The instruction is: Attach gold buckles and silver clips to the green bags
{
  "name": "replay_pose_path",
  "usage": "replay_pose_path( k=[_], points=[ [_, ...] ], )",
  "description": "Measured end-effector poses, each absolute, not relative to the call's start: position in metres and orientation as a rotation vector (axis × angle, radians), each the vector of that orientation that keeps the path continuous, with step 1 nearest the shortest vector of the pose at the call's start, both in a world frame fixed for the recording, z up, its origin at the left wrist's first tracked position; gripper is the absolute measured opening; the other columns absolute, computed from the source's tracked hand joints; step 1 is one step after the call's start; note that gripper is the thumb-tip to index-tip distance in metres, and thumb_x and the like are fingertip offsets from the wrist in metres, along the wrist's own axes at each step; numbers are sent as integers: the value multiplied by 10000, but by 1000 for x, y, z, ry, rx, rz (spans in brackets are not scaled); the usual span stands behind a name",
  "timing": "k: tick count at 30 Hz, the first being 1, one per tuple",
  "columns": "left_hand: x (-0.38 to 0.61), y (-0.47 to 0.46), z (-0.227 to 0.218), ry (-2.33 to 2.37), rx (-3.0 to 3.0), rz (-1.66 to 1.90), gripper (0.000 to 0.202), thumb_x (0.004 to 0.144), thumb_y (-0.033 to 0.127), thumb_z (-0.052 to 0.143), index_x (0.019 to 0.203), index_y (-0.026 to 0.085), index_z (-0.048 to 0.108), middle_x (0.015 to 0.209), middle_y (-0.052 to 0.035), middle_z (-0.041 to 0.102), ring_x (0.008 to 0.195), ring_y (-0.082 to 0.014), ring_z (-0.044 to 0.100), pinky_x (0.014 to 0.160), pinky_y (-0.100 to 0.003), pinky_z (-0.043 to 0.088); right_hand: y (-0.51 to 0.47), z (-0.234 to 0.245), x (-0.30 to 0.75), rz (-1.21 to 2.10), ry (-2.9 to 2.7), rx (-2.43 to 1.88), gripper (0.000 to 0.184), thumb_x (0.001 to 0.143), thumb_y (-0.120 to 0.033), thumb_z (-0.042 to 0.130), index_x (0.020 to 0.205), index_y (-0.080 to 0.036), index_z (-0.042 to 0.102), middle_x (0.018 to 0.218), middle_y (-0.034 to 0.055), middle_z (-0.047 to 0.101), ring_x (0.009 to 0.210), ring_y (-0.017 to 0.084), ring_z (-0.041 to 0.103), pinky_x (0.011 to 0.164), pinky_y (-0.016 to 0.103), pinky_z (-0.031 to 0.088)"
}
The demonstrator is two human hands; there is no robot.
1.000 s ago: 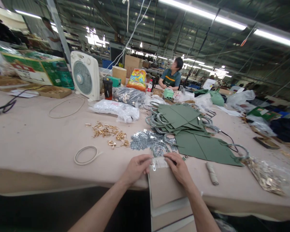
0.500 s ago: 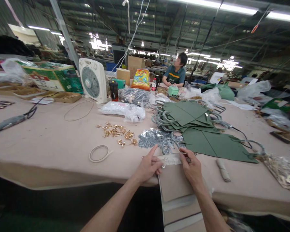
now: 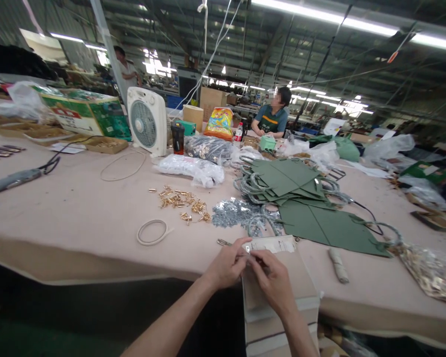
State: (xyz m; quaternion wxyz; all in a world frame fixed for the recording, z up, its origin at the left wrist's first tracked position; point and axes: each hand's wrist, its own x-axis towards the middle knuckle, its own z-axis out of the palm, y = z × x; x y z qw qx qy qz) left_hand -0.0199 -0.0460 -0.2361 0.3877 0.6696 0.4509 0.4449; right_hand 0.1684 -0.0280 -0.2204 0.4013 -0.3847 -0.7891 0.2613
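My left hand [image 3: 226, 265] and my right hand [image 3: 271, 283] meet above the far end of a stack of tan card sheets [image 3: 278, 292] at the table edge. Their fingertips pinch a small silver metal piece [image 3: 248, 249], partly hidden by my fingers. A white paper strip [image 3: 273, 244] lies on the top sheet, just beyond my right hand. A small gold-coloured metal tool [image 3: 223, 242] lies just past my left fingers.
The beige cloth-covered table [image 3: 78, 208] holds loose gold fittings [image 3: 180, 203], silver parts [image 3: 234, 213], green panels with ring handles [image 3: 330, 228], and a cream cord coil [image 3: 152, 233]. A seated co-worker [image 3: 275, 114] and a white fan [image 3: 146, 121] stand beyond.
My hands have come together over the stack, and my left forefinger no longer points outward. My right hand has moved left from the paper strip's right end.
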Motion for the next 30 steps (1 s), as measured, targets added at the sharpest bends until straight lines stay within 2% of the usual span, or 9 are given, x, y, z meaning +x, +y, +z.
replay_pose_path(
  k=[5,9,12,14,17,25,30],
  points=[
    [-20,-47,-234,1133,1718,1092,501,901,147,499,1400,186,528,793,16,712,603,-133,616,681,-241,488,-29,-219,172,681,-2009,-991,142,1001,-290,594,1006,-250,730,960,55,737,893,228,699,808,329,555],
    [-16,-44,-239,1057,1600,1111,410,945,202,504,1353,169,533,715,21,695,555,-135,631,616,-235,509,-28,-219,173,650,-2052,-1021,141,1013,-271,563,979,-243,697,954,52,711,893,220,676,812,323,527],
    [-14,-42,-243,1001,1498,1116,302,982,284,518,1237,149,609,649,14,668,545,-146,652,575,-232,529,-27,-220,172,632,-2055,-1024,141,1022,-262,540,978,-238,671,948,52,688,899,216,658,812,318,511],
    [-13,-40,-244,982,1472,1136,269,991,319,534,1141,145,674,654,-2,673,573,-147,673,597,-236,553,-28,-220,171,634,-2043,-1026,138,1026,-256,530,977,-236,657,947,52,677,903,214,650,817,317,506],
    [-13,-40,-242,977,1479,1176,252,988,330,563,1053,152,729,703,-18,698,592,-135,681,630,-233,567,-28,-221,172,631,-2030,-1028,134,1030,-262,529,971,-238,647,942,50,666,894,213,641,817,317,503],
    [-18,-42,-237,1022,1525,1090,253,984,347,586,932,160,749,578,11,666,502,-105,629,560,-182,494,-29,-224,179,719,-2052,-967,145,1036,-274,538,951,-237,649,919,40,660,870,204,637,792,305,502],
    [-22,-41,-241,959,1290,1082,300,910,430,678,885,139,748,551,-2,664,437,-106,587,466,-180,452,-31,-231,165,639,-1968,-937,145,1034,-241,525,925,-232,620,893,31,636,856,194,617,779,302,499]
  ],
)
